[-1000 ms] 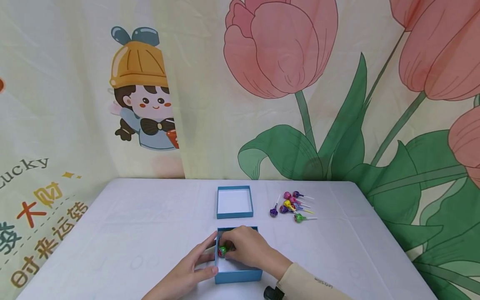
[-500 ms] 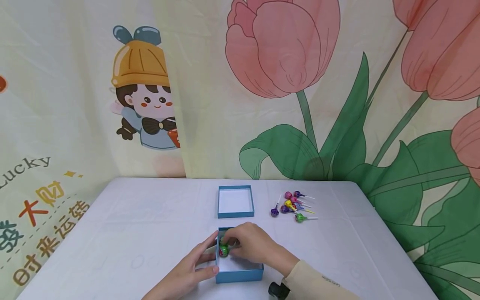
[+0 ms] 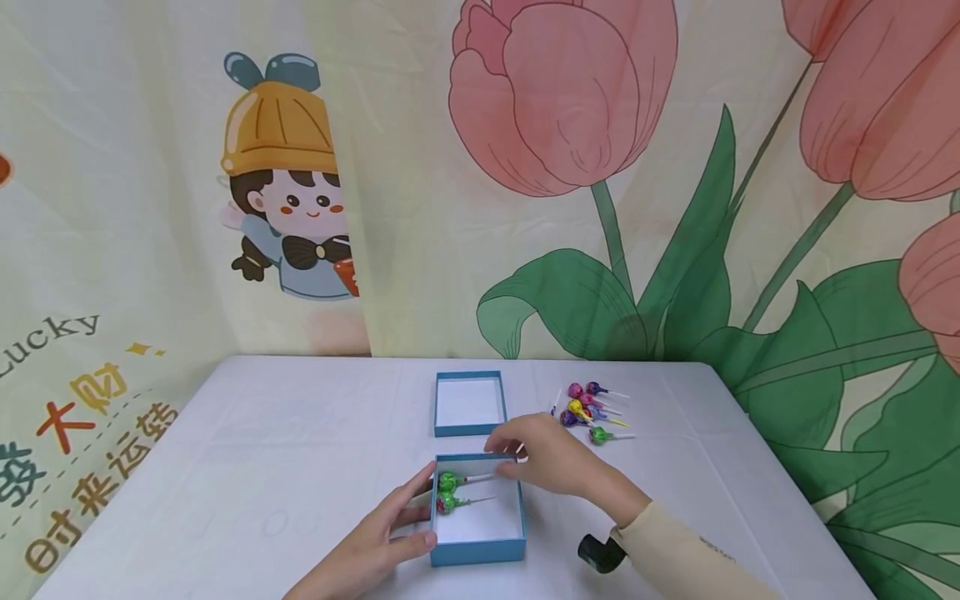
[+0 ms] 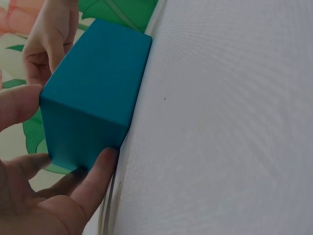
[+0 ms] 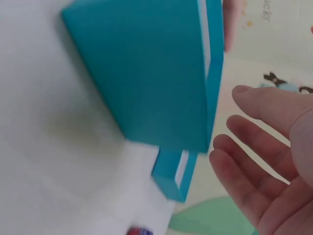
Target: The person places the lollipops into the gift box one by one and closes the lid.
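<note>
A square blue box (image 3: 477,552) with a white inside stands near the table's front. Two green-wrapped lollipops (image 3: 447,502) lie side by side along its left wall, their sticks pointing right. My left hand (image 3: 390,527) rests against the box's left side; in the left wrist view its fairly straight fingers (image 4: 95,183) and thumb touch that face. Over the box's back right corner is my right hand (image 3: 551,454), its fingers loosely spread with nothing between them. The right wrist view shows the same hand (image 5: 274,156) beside the upper edge of the box.
A shallow blue lid (image 3: 470,431) lies inside up behind the box. At the back right is a loose pile of lollipops in several colours, with a green lollipop (image 3: 597,435) at its front. A printed curtain (image 3: 405,250) hangs behind the white-covered table (image 3: 262,467).
My right hand has let go of a green lollipop in the box and moved up and right, out over the box's corner. Both lollipops now show fully. My left hand stays in place.
</note>
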Demonstrator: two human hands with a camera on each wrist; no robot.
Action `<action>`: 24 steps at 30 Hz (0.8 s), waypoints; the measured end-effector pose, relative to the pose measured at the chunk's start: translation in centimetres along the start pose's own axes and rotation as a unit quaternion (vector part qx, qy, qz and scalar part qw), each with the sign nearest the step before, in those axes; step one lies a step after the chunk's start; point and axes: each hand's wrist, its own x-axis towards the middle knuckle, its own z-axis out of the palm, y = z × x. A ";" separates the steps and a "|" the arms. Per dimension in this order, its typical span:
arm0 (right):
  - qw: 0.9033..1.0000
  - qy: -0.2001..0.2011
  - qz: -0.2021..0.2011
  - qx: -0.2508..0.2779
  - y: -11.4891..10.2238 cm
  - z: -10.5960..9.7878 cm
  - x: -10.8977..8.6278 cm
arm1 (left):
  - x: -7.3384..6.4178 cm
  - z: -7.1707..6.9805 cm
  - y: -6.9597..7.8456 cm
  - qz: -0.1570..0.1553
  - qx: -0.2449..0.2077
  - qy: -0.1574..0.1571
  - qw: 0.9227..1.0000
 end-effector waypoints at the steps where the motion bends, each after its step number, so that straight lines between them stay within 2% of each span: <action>1: 1.000 0.008 -0.002 -0.004 0.3 -0.3 -0.2 | 0.0 0.0 0.0 0.000 0.002 0.001 1.000; 7: 0.997 0.057 0.003 -0.042 2.7 -2.2 -1.9 | -0.2 -0.1 0.1 0.016 0.007 0.000 1.000; 12: 0.994 0.081 0.035 -0.072 4.9 -3.7 -3.4 | -0.2 0.0 0.2 0.014 0.006 0.000 1.000; 18: 0.990 0.084 0.080 -0.078 7.6 -4.6 -4.8 | -0.1 0.0 0.1 0.013 0.007 0.000 1.000; 24: 0.987 0.083 0.108 -0.084 9.8 -4.7 -5.6 | 0.0 0.0 0.0 0.015 0.004 -0.001 1.000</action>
